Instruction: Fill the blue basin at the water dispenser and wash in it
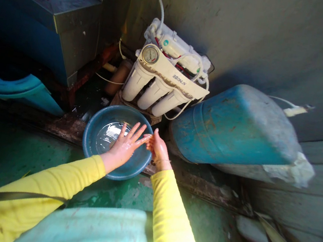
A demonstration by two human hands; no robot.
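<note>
The area has a green floor (189,213), wet in places, and a grey wall (273,36) behind. Against the wall stands a water filter unit (174,72) fitted with a round pressure gauge (150,54) and three white canisters (153,93). To its right is a scuffed blue drum (210,127); to its left, a metal cabinet (76,35).

The round blue basin (91,138) sits directly in front of the filter unit, low down, with water (107,138) in it. What lies beneath its far edge cannot be established.

The left hand (122,146) is over the basin, wet, digits fanned wide, with no object in it. The right hand (159,149) is at the basin's right rim, thumb raised and the other fingers curled. It appears to touch the left hand's outermost digit on that side; whether it grips it cannot be determined. Both forearms are in yellow sleeves (71,174).

Handling assessment: the basin appears to be plastic, likely light and slightly flexible when drained, but heavier and prone to slopping with water in it. Wet skin would make the rim slippery. The soundest hold would be at opposite sides of the rim, fingers beneath the lip, kept level.
</note>
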